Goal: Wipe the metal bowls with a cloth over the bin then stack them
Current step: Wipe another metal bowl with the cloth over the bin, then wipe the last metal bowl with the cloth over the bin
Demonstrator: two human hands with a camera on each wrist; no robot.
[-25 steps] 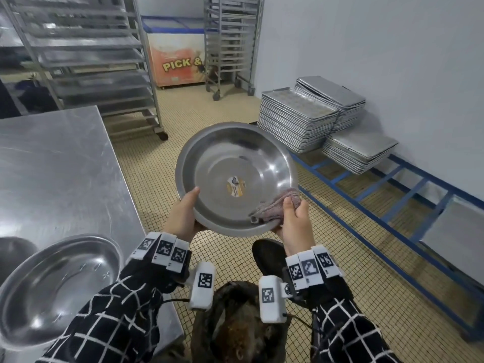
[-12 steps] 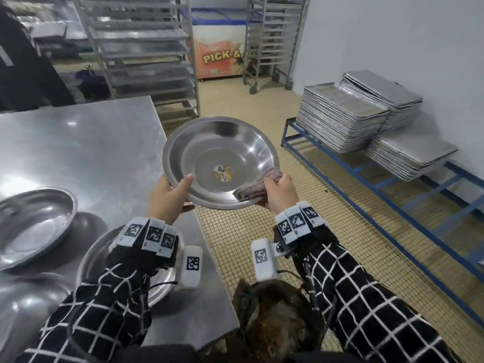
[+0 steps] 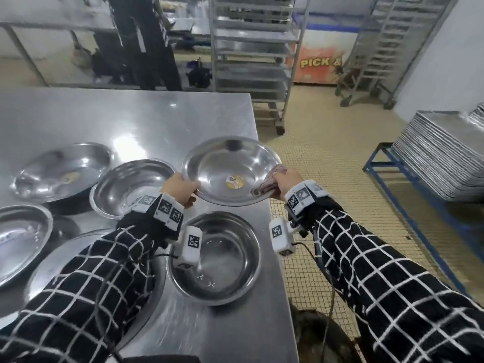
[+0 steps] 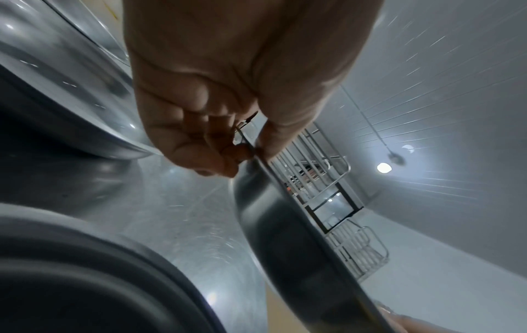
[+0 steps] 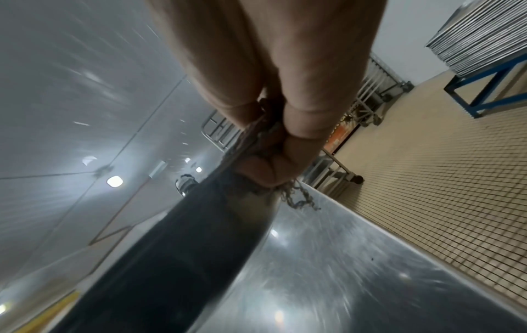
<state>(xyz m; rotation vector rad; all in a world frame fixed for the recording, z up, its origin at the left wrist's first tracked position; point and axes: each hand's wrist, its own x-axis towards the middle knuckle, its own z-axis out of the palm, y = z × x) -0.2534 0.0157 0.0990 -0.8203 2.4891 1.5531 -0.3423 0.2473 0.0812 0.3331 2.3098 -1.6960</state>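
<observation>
I hold a wide metal bowl (image 3: pixel 230 170) with a yellow sticker in its bottom above the right edge of the steel table (image 3: pixel 136 119). My left hand (image 3: pixel 180 188) grips its left rim, thumb on top; the left wrist view shows the fingers (image 4: pixel 205 144) curled under the rim (image 4: pixel 288 200). My right hand (image 3: pixel 285 180) grips the right rim through a pinkish cloth (image 3: pixel 269 180), whose frayed threads (image 5: pixel 299 198) hang below the fingers (image 5: pixel 265 171). A deeper metal bowl (image 3: pixel 217 258) stands on the table just below the held bowl.
Several more metal bowls stand on the table at left (image 3: pixel 133 186) (image 3: pixel 62 172) (image 3: pixel 21 234). A dark bin (image 3: pixel 322 336) sits on the tiled floor by the table's near right corner. Tray racks (image 3: pixel 251 53) stand behind; stacked trays (image 3: pixel 445 155) rest on a blue frame at right.
The view swung left and both hands carried the bowl from over the bin and floor to above the table's right edge. The grips on the rim and the cloth are unchanged.
</observation>
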